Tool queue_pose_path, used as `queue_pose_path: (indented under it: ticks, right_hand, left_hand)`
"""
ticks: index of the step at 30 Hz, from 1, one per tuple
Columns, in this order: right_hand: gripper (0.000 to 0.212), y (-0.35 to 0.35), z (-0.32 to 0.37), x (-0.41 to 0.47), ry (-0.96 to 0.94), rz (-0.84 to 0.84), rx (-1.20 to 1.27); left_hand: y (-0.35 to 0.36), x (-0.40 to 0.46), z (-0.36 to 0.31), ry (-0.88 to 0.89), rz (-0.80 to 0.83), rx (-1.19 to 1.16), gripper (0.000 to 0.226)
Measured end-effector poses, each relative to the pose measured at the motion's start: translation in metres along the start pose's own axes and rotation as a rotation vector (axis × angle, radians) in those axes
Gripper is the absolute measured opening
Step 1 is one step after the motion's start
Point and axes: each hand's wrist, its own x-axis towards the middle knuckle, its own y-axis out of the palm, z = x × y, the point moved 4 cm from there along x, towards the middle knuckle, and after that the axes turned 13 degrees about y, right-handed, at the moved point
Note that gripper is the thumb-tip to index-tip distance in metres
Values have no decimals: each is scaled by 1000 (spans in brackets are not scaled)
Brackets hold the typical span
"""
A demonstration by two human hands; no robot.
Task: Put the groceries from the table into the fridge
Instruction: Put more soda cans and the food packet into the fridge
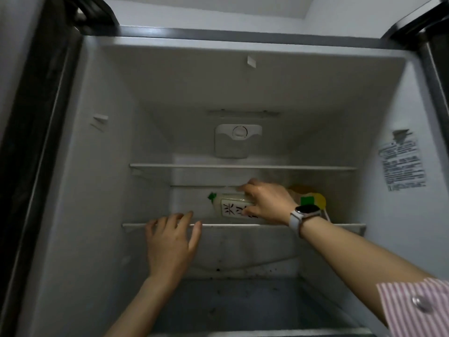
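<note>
I look into the open fridge [364, 98]. A pale packet [228, 203] with a white label and a green tip lies on the middle glass shelf [218, 224]. My right hand [266, 203], a watch on its wrist, is shut on the packet's right end. Behind that wrist sits a yellow package [315, 198] with a green patch, partly hidden. My left hand [172, 242] is open, fingers spread, its fingertips resting on the front edge of the same shelf, left of the packet.
An upper shelf [243, 166] spans the fridge above the packet. A thermostat housing [238, 141] is on the back wall. The bottom compartment [230, 305] lies below my arms. Dark door edges flank both sides.
</note>
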Motion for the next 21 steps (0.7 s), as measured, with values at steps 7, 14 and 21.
queue_pose_path:
  ticks: [7, 14, 21]
  right_hand:
    - [37, 17, -7, 19, 41, 72, 109]
    - [44, 47, -26, 22, 222, 295, 242]
    - [42, 28, -25, -14, 198, 258, 206]
  left_hand:
    - [3, 0, 1, 4, -123, -14, 41]
    - [3, -1, 2, 33, -209, 31, 38]
    - [6, -2, 1, 25, -232, 78, 35]
